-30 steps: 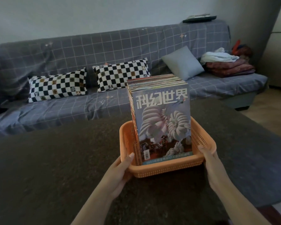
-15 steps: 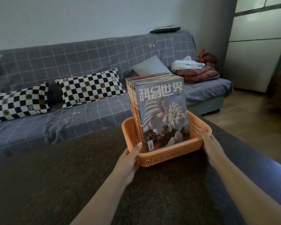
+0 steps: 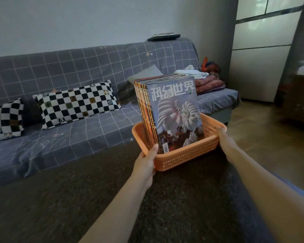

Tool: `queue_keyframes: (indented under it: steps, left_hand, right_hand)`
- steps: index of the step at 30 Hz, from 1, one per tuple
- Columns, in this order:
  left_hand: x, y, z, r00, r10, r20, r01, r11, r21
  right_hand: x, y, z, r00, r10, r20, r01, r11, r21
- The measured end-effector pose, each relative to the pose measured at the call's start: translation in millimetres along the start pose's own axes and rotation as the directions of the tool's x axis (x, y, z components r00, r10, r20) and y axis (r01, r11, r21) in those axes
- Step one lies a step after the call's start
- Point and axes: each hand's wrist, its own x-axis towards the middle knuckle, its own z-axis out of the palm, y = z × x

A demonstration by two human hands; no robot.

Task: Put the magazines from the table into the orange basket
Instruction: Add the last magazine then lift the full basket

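Standing upright in the orange basket [image 3: 188, 156] is a tight stack of magazines [image 3: 172, 114], spines toward the left, leaning slightly back, the front cover showing white shell shapes and large white characters. The basket is sitting on the dark table [image 3: 77, 199] near its far right part. The left hand [image 3: 146, 163] is gripping the basket's near left corner, thumb hooked over the rim beside the front magazine, fingers hidden underneath. The right hand [image 3: 224, 137] is lying against the basket's right rim, fingers curling over that edge and holding it.

Beyond the basket a grey checked sofa [image 3: 77, 67] is running along the wall. Left of the basket, two black-and-white checkered pillows [image 3: 75, 102] are lying on the seat; a plain grey cushion [image 3: 147, 73] is peeking out just behind the magazines. Right of the basket, folded cloths in dark red and white [image 3: 207, 81] are piled at the sofa's end, and a flat dark object [image 3: 163, 36] is resting on the sofa's back above them.

Further right of the basket, a pale panelled door or cabinet [image 3: 258, 58] is standing against the wall, with wooden floor [image 3: 263, 137] showing below it. Nothing is crowding the basket on the table; the dark surface is stretching wide to its left and toward the viewer, while the table's right edge is running close beside the right forearm.
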Motion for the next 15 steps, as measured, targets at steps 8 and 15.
queue_keyframes:
  steps: [8, 15]
  left_hand:
    - [24.7, 4.4, 17.8, 1.0, 0.009, -0.001, -0.009, 1.0, 0.003]
    - [42.3, 5.6, 27.7, 1.0, 0.001, 0.002, -0.001, 1.0, 0.011]
  right_hand:
    - [28.9, -0.7, 4.1, 1.0, -0.001, -0.004, 0.001, 0.995, 0.1]
    - [43.9, -4.1, 2.0, 1.0, -0.005, -0.012, 0.006, 0.995, 0.098]
